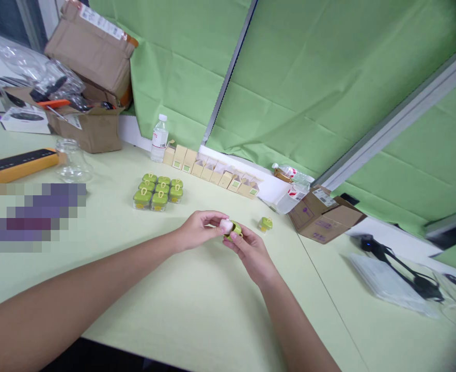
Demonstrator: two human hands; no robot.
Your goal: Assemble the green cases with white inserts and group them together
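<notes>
Above the middle of the table my left hand (197, 231) pinches a small whitish, rounded piece (225, 225). My right hand (254, 252) grips a small green lid (235, 228), its dark hollow turned toward the whitish piece. The two pieces meet or nearly touch; fingers cover part of both. To the right of my hands stands a lone green-lidded little container (265, 223). Several similar green-lidded clear containers (160, 199) with yellow marks are grouped beyond my left hand.
A row of small tan boxes (208, 170) lines the wall beside an upright water bottle (159, 138). Cardboard boxes (86, 129) and a glass jar (73, 160) are at the left. At the right are bottles (292, 196), a carton (323, 217) and a plastic-wrapped stack (386, 284) with black cables.
</notes>
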